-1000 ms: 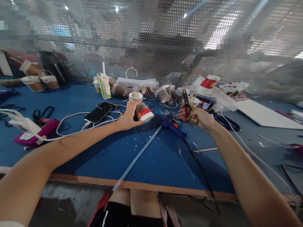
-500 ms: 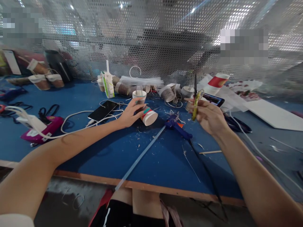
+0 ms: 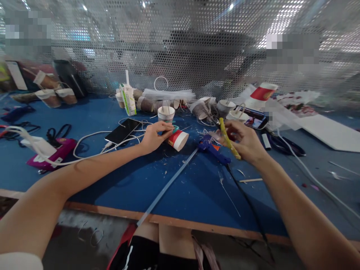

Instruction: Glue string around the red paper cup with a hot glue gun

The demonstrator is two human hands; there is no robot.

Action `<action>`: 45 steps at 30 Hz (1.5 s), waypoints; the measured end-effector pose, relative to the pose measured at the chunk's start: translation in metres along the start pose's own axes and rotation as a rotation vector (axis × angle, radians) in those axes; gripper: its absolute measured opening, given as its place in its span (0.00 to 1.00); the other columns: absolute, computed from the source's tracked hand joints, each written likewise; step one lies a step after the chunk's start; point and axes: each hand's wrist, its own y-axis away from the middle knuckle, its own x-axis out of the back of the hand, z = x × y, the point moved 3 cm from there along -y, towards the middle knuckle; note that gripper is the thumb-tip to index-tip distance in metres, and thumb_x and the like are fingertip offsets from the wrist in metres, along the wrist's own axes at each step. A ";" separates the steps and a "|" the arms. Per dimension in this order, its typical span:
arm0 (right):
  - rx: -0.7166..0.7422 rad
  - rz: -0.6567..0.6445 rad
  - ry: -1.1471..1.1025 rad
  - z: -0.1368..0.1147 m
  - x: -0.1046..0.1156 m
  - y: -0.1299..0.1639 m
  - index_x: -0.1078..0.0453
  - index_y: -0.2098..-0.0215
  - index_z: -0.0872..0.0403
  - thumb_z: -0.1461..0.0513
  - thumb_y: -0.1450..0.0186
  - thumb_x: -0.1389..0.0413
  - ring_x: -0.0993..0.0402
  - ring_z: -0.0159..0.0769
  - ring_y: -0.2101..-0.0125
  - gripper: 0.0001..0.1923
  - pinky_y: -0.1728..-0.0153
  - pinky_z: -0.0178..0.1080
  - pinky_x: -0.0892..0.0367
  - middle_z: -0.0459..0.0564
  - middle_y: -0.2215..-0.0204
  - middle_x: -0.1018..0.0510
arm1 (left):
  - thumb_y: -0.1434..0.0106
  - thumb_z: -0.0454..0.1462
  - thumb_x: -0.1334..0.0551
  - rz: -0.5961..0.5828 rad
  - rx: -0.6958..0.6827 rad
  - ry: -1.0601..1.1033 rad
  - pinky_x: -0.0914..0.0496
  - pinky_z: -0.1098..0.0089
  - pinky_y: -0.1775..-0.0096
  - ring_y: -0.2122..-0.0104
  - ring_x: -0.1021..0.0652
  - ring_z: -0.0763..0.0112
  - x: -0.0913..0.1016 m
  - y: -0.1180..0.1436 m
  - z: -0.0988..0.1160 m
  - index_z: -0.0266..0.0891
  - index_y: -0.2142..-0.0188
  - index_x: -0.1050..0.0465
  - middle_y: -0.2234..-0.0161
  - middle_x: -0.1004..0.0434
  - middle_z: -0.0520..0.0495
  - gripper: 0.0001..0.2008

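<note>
My left hand (image 3: 156,138) is closed in a pinch on a small teal item (image 3: 176,129), whose kind I cannot make out. Just below its fingertips a red and white paper cup (image 3: 179,140) lies on its side on the blue table. A whitish cup (image 3: 165,114) with a handle stands upright behind that hand. My right hand (image 3: 244,140) grips a yellow-handled tool (image 3: 230,140) with a dark end pointing up and left; its exact kind is unclear. Below and left of this hand lies a blue glue gun (image 3: 213,150) with a long glue stick (image 3: 168,183) in it.
A phone (image 3: 123,131) with white cables lies at left, near a magenta power strip (image 3: 52,153). Along the back are a drink carton (image 3: 128,100), string-wrapped cups (image 3: 201,108) and a red-white cup (image 3: 263,93). A wooden stick (image 3: 251,180) and scraps lie at front right.
My right hand has come down and slightly left, and the tool has tipped from upright to slanting left. My left fingers have drawn together from a spread over the cups into a pinch.
</note>
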 end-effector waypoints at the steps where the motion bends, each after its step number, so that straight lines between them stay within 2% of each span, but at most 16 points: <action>1: 0.044 -0.026 0.098 -0.002 -0.001 0.000 0.35 0.70 0.52 0.47 0.48 0.35 0.38 0.33 0.75 0.21 0.74 0.40 0.39 0.48 0.73 0.30 | 0.36 0.38 0.34 -0.015 0.021 0.030 0.24 0.60 0.52 0.58 0.17 0.64 0.001 -0.001 0.001 0.41 0.64 0.17 0.62 0.15 0.44 0.06; 3: 0.091 -0.082 0.255 -0.004 -0.003 0.002 0.35 0.69 0.52 0.49 0.46 0.38 0.35 0.35 0.74 0.17 0.71 0.41 0.38 0.50 0.72 0.28 | 0.37 0.38 0.34 -0.040 0.055 0.056 0.23 0.63 0.55 0.61 0.16 0.65 0.003 -0.003 0.003 0.40 0.66 0.17 0.63 0.14 0.44 0.06; 7: 0.125 -0.187 0.533 -0.012 -0.012 0.007 0.33 0.67 0.52 0.53 0.42 0.43 0.27 0.43 0.68 0.11 0.69 0.42 0.37 0.56 0.65 0.22 | 0.38 0.37 0.34 -0.078 0.126 0.074 0.23 0.66 0.57 0.62 0.16 0.65 0.007 -0.009 0.007 0.39 0.65 0.17 0.63 0.14 0.45 0.06; 10: 0.123 -0.222 0.713 -0.025 -0.019 0.009 0.31 0.64 0.51 0.53 0.40 0.46 0.24 0.46 0.64 0.12 0.72 0.40 0.39 0.56 0.62 0.21 | 0.38 0.37 0.35 -0.102 0.179 0.062 0.23 0.67 0.60 0.64 0.16 0.66 0.008 -0.011 0.008 0.39 0.65 0.17 0.66 0.14 0.46 0.07; 13: 0.138 -0.235 0.799 -0.037 -0.024 0.008 0.29 0.64 0.52 0.52 0.39 0.47 0.23 0.46 0.65 0.13 0.73 0.39 0.40 0.55 0.62 0.20 | 0.38 0.38 0.35 -0.102 0.198 0.048 0.23 0.68 0.62 0.65 0.16 0.67 0.008 -0.012 0.006 0.40 0.66 0.17 0.66 0.14 0.47 0.07; 18: 0.155 -0.254 0.796 -0.045 -0.023 0.000 0.27 0.63 0.51 0.52 0.39 0.45 0.24 0.45 0.67 0.13 0.74 0.40 0.41 0.54 0.63 0.19 | 0.38 0.37 0.35 -0.081 0.187 0.041 0.22 0.68 0.60 0.64 0.16 0.67 0.009 -0.010 0.004 0.40 0.64 0.17 0.64 0.14 0.48 0.07; 24: 0.245 -0.329 0.722 -0.054 -0.025 -0.013 0.30 0.71 0.49 0.51 0.42 0.40 0.30 0.41 0.74 0.11 0.76 0.40 0.47 0.52 0.70 0.21 | 0.38 0.38 0.34 -0.102 0.158 0.080 0.22 0.67 0.62 0.66 0.16 0.66 0.008 -0.008 0.004 0.41 0.62 0.17 0.65 0.14 0.46 0.07; 28: 0.153 -0.374 0.732 -0.060 -0.027 -0.024 0.31 0.73 0.50 0.52 0.42 0.40 0.30 0.40 0.75 0.11 0.76 0.41 0.48 0.53 0.71 0.22 | 0.36 0.39 0.35 -0.084 0.125 0.050 0.22 0.67 0.61 0.66 0.16 0.66 0.009 -0.007 0.005 0.41 0.62 0.17 0.65 0.14 0.47 0.08; 30: 0.113 -0.397 0.694 -0.060 -0.026 -0.028 0.32 0.74 0.50 0.53 0.42 0.39 0.31 0.40 0.76 0.11 0.76 0.42 0.46 0.52 0.72 0.23 | 0.35 0.40 0.36 -0.057 0.086 0.041 0.21 0.67 0.61 0.64 0.16 0.66 0.008 -0.005 0.007 0.41 0.61 0.17 0.63 0.14 0.46 0.09; 34: 0.154 -0.429 0.656 -0.058 -0.023 -0.032 0.33 0.76 0.50 0.53 0.42 0.39 0.33 0.38 0.78 0.13 0.77 0.42 0.45 0.52 0.76 0.25 | 0.33 0.39 0.39 0.009 -0.056 0.043 0.22 0.64 0.54 0.56 0.16 0.66 0.006 0.000 0.014 0.40 0.62 0.18 0.56 0.15 0.43 0.10; 38: 0.212 -0.443 0.737 -0.058 -0.026 -0.032 0.33 0.75 0.50 0.53 0.43 0.40 0.31 0.39 0.75 0.11 0.76 0.40 0.47 0.51 0.73 0.23 | 0.32 0.36 0.40 -0.013 -0.147 0.071 0.22 0.64 0.51 0.55 0.16 0.68 0.004 0.001 0.017 0.39 0.61 0.19 0.55 0.15 0.42 0.09; 42: 0.314 -0.397 0.697 -0.058 -0.025 -0.035 0.31 0.72 0.50 0.52 0.43 0.40 0.29 0.40 0.72 0.10 0.74 0.40 0.45 0.51 0.73 0.24 | 0.31 0.37 0.40 -0.087 -0.082 0.143 0.23 0.63 0.50 0.53 0.17 0.67 0.004 -0.002 0.012 0.40 0.59 0.19 0.54 0.16 0.42 0.10; 45: 0.337 -0.518 0.578 -0.051 -0.021 -0.038 0.30 0.71 0.50 0.53 0.42 0.42 0.28 0.41 0.70 0.10 0.70 0.42 0.38 0.51 0.71 0.22 | 0.31 0.38 0.40 -0.115 -0.045 0.164 0.23 0.63 0.49 0.53 0.17 0.66 0.003 -0.002 0.012 0.40 0.59 0.19 0.54 0.16 0.43 0.10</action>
